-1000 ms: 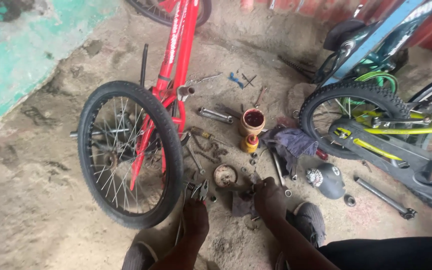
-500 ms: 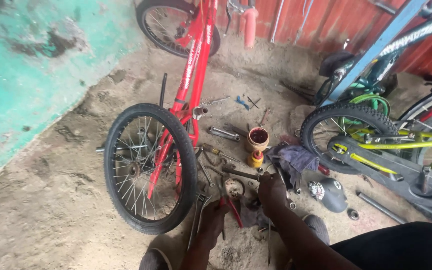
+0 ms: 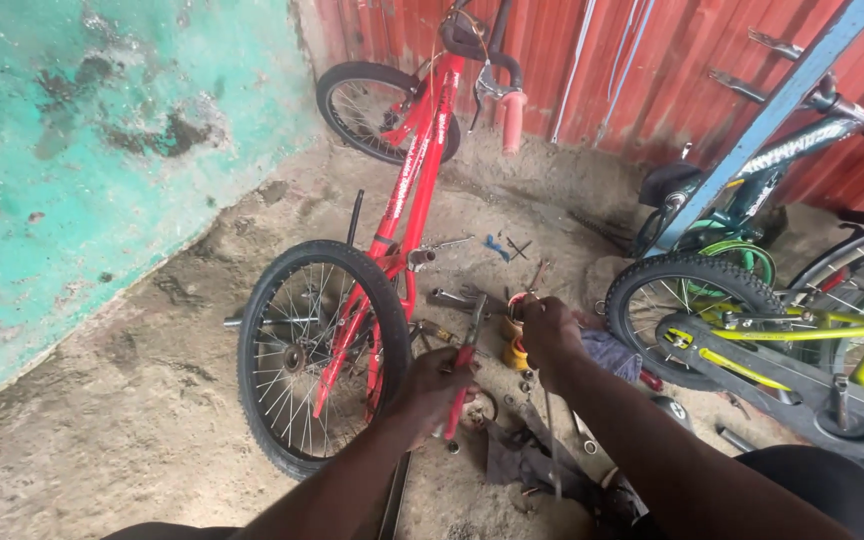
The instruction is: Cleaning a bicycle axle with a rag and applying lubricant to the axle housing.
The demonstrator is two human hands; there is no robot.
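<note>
Red paint marks the landmark here: an upside-down red bicycle (image 3: pixel 407 190) standing on the sandy dirt floor (image 3: pixel 132 400), its near wheel (image 3: pixel 320 355) closest to the person and its pink handlebar grip (image 3: pixel 513 118) at the far end by the red corrugated wall (image 3: pixel 632 60). Just right of that near wheel, the left hand (image 3: pixel 439 385) is closed around red-handled pliers (image 3: pixel 465 365), whose metal end points up and away toward the bicycle frame. Further right of the wheel, the right hand (image 3: pixel 550 330) is curled over something small near a yellow and red pot (image 3: pixel 518 345); its fingers look drawn together, but I cannot tell what, if anything, they pinch. On the ground right of the wheel and below both hands lie scattered tools and parts (image 3: pixel 527 440), with a crumpled grey-purple rag (image 3: pixel 612 355) beyond the right hand. Well to the right of the red bicycle stands a yellow and grey bicycle (image 3: pixel 802 350), and a blue frame (image 3: pixel 752 140) leans behind it. Left of the red bicycle rises a weathered turquoise wall (image 3: pixel 102 150). As a judgement, the work appears to be at a tool-in-hand stage, pliers lifted and both hands brought close together; bringing the pliers onto any small part would call for a steady left grip and the right hand holding the piece still.
</note>
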